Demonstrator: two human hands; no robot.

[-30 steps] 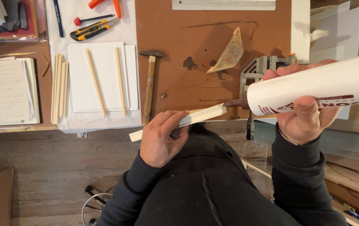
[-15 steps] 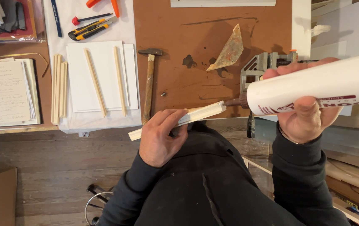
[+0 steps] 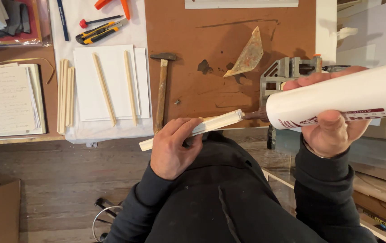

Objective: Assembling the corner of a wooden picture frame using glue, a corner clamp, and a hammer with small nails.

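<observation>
Left hand (image 3: pixel 171 150) is gripping the moulding strip (image 3: pixel 215 122); right hand (image 3: pixel 332 128) is squeezing the glue bottle (image 3: pixel 341 101). Nozzle stays at the strip's end, just right of the hammer (image 3: pixel 161 90); nothing has shifted.

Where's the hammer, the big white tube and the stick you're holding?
hammer (image 3: pixel 162 92), head view, middle of its wooden handle.
white tube (image 3: pixel 337 96), head view, its side near the nozzle end.
wooden stick (image 3: pixel 220 121), head view, the end past the left hand's fingers.

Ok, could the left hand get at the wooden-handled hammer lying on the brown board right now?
Probably not right now: the left hand is gripping the pale wooden strip. The wooden-handled hammer lies close by, just beyond that hand, with nothing on top of it, so once the strip is released the way looks free.
</observation>
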